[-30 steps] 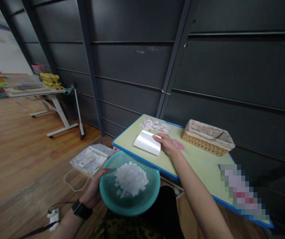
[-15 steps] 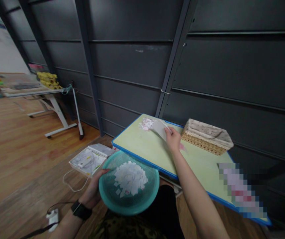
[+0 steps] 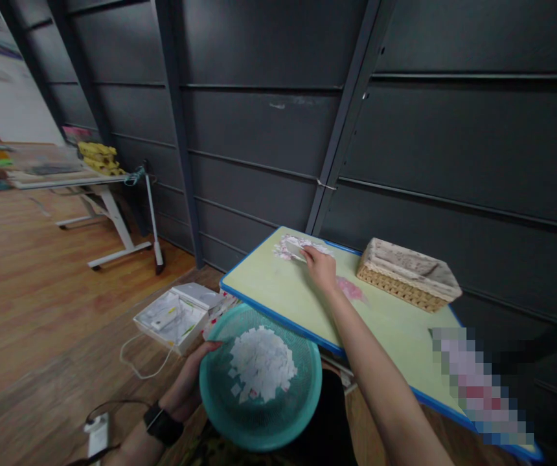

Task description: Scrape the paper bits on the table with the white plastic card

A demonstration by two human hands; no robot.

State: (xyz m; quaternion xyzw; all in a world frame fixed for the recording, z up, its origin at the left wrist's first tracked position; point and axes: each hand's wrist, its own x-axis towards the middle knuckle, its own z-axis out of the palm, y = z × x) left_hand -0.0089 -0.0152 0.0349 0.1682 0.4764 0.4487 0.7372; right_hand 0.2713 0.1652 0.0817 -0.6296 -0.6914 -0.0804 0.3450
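Observation:
My left hand grips the left rim of a round teal plastic colander, which is held above my lap below the table's near edge. Inside it lies a heap of small white paper pieces. Over the far left of the pale yellow table, my right hand pinches a thin white card. The card is low over a spread of paper scraps on the tabletop, seen nearly edge-on. The hand hides part of those scraps.
A lined wicker basket sits at the table's back right, with a pinkish mark left of it. A blurred-out patch covers the right end. An open white box and a power strip are on the floor. A dark panelled wall rises behind.
My right hand has moved left and away from me with the card, over the scraps, which now look more spread out. The colander appears slightly lower and further right in view.

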